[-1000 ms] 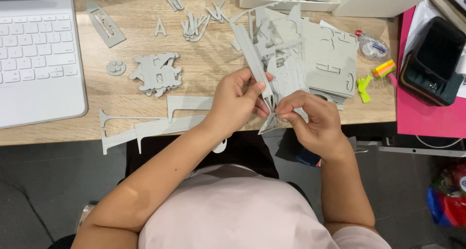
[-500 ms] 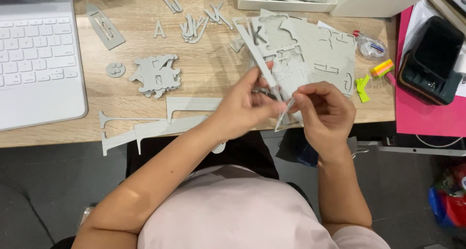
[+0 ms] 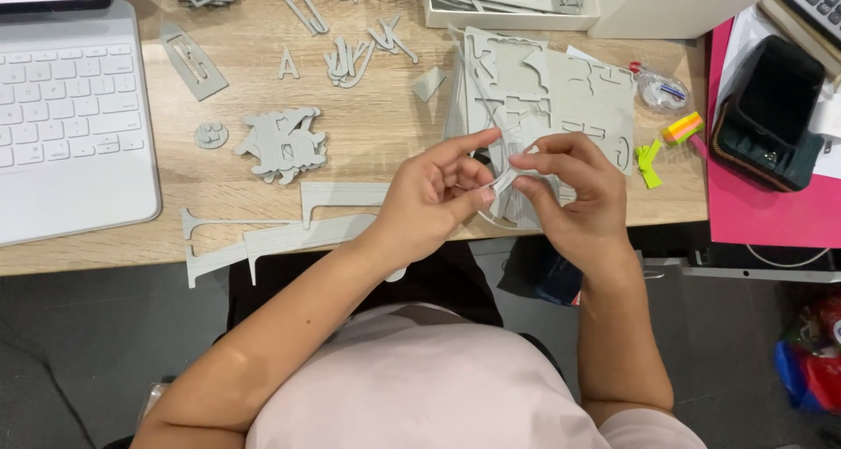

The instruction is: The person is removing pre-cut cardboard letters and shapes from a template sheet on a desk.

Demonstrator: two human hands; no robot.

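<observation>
- At the far left of the frame, a white keyboard (image 3: 66, 125) lies on the wooden surface (image 3: 368, 142).
- Left of centre sit loose grey cutout pieces (image 3: 285, 142).
- At centre, your left hand (image 3: 438, 199) and right hand (image 3: 569, 195) meet, fingertips pinching a thin grey strip (image 3: 506, 179) over the punched grey sheets (image 3: 561, 98).
- A dark case (image 3: 766, 116) sits upper right.

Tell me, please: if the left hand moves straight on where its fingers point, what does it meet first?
Probably the right hand: the left hand points at it, with only a small grey piece between them.
</observation>
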